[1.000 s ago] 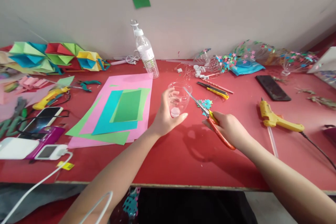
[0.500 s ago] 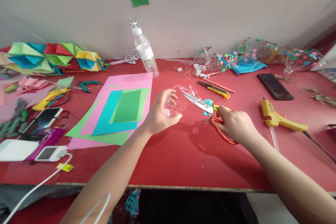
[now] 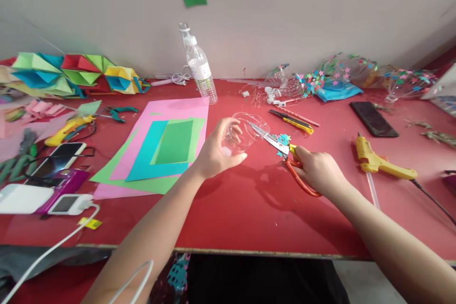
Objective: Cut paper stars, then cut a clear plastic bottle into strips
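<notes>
My left hand (image 3: pixel 221 148) is wrapped round a clear plastic bottle piece (image 3: pixel 245 137) with a cut rim, held a little above the red table. In my right hand (image 3: pixel 322 171) are scissors (image 3: pixel 272 142) with red and yellow handles, the fingers through the loops. Their blades point left and reach the rim of the plastic; whether they have closed on it I cannot tell. Just behind the scissors lie small blue star cut-outs (image 3: pixel 283 138). A yellow box cutter (image 3: pixel 292 122) rests beyond them.
Coloured paper sheets (image 3: pixel 174 142) lie left of my left hand, with a clear water bottle (image 3: pixel 201 73) standing behind. To the right are a yellow glue gun (image 3: pixel 384 164) and a black phone (image 3: pixel 374 118). Star-decorated plastic pieces (image 3: pixel 347 69) line the wall. A white cable (image 3: pixel 53 251) hangs over the front edge.
The scissor blades still meet the plastic, whose loose rim strip has shifted and now curves out around the blades. Both hands stay in nearly the same place; the view has shifted slightly.
</notes>
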Demonstrator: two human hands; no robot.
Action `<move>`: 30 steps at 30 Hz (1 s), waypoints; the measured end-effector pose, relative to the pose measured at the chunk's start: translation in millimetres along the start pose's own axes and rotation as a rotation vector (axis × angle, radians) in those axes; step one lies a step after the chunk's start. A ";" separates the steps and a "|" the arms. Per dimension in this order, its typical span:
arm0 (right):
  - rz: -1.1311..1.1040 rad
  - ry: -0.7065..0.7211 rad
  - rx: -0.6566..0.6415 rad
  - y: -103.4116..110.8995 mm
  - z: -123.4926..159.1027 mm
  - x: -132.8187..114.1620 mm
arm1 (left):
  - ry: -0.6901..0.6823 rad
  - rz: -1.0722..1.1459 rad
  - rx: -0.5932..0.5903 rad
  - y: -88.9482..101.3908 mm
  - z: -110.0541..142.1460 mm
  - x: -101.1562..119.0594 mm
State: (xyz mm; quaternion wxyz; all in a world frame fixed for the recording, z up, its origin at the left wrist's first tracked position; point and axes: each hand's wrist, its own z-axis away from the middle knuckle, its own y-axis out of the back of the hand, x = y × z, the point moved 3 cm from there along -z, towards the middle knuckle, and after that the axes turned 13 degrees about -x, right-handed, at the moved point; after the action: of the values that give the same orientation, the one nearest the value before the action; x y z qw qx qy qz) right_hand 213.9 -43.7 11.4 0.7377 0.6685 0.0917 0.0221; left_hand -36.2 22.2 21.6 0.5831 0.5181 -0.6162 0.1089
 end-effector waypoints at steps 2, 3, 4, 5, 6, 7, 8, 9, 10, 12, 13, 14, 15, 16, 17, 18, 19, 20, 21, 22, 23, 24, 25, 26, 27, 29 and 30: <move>0.019 -0.006 0.019 0.6 0.1 1.8 | -0.005 0.015 -0.039 1.3 0.7 1.0; 0.027 -0.005 0.026 0.9 0.2 2.5 | -0.004 0.024 -0.063 1.7 0.9 1.7; 0.032 -0.002 0.029 1.0 0.3 3.0 | -0.001 0.031 -0.089 1.9 1.1 2.7; 0.035 0.002 0.028 1.0 0.3 3.3 | 0.001 0.037 -0.113 2.0 1.2 3.8; 0.036 0.006 0.025 0.8 0.2 3.4 | 0.006 0.043 -0.135 2.2 1.2 4.8; 0.036 0.012 0.022 0.3 0.1 3.3 | 0.013 0.049 -0.154 2.3 1.1 5.6; 0.036 0.017 0.020 -0.2 -0.1 3.1 | 0.019 0.057 -0.169 2.6 1.0 6.2; 0.035 0.025 0.018 -0.8 -0.3 2.8 | 0.026 0.068 -0.180 2.9 0.9 6.4; 0.033 0.033 0.016 -1.5 -0.5 2.4 | 0.031 0.080 -0.188 3.2 0.8 6.4; 0.017 0.051 0.010 -2.7 -0.6 1.4 | 0.035 0.101 -0.188 4.1 0.7 5.8; 0.005 0.056 0.006 -3.1 -0.5 0.9 | 0.031 0.111 -0.180 4.8 0.7 5.5; -0.007 0.058 0.000 -3.4 -0.3 0.4 | 0.029 0.122 -0.172 5.4 0.8 5.2; -0.018 0.056 -0.006 -3.5 -0.1 0.0 | 0.028 0.136 -0.167 6.0 0.9 5.1; -0.027 0.050 -0.011 -3.4 0.2 -0.4 | 0.030 0.153 -0.167 6.4 1.0 5.0; -0.034 0.045 -0.016 -3.2 0.4 -0.8 | 0.038 0.173 -0.171 6.9 1.1 4.9; -0.037 0.042 -0.021 -2.9 0.6 -1.2 | 0.047 0.194 -0.175 7.4 1.2 4.8; -0.037 0.043 -0.024 -2.5 0.8 -1.7 | 0.053 0.213 -0.180 7.9 1.2 4.8; -0.034 0.045 -0.025 -2.0 1.0 -2.1 | 0.054 0.230 -0.187 8.3 1.3 4.8; -0.028 0.049 -0.027 -1.6 1.1 -2.5 | 0.049 0.243 -0.197 8.5 1.3 4.9; -0.019 0.052 -0.028 -1.2 1.1 -2.7 | 0.038 0.253 -0.216 8.2 1.3 5.2; -0.007 0.051 -0.030 -0.8 1.2 -2.8 | 0.026 0.256 -0.244 7.3 1.4 5.5; 0.007 0.048 -0.031 -0.4 1.2 -2.7 | 0.016 0.253 -0.278 6.0 1.5 5.9; 0.021 0.046 -0.034 -0.2 1.2 -2.6 | 0.012 0.243 -0.311 4.4 1.7 6.1; 0.035 0.046 -0.038 0.1 1.1 -2.3 | 0.013 0.229 -0.335 3.0 1.9 6.3; 0.045 0.047 -0.042 0.3 1.0 -2.0 | 0.016 0.216 -0.347 1.9 2.0 6.4; 0.056 0.058 -0.049 0.6 0.7 -1.2 | 0.028 0.213 -0.349 0.7 1.9 6.4; 0.056 0.066 -0.051 0.7 0.6 -0.7 | 0.031 0.225 -0.347 0.5 1.7 6.4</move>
State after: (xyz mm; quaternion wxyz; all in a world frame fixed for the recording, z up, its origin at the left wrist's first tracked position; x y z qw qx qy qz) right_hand 213.4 -44.3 12.2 0.7501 0.6507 0.0967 0.0672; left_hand -36.2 17.8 26.7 0.6571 0.3358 -0.6709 0.0735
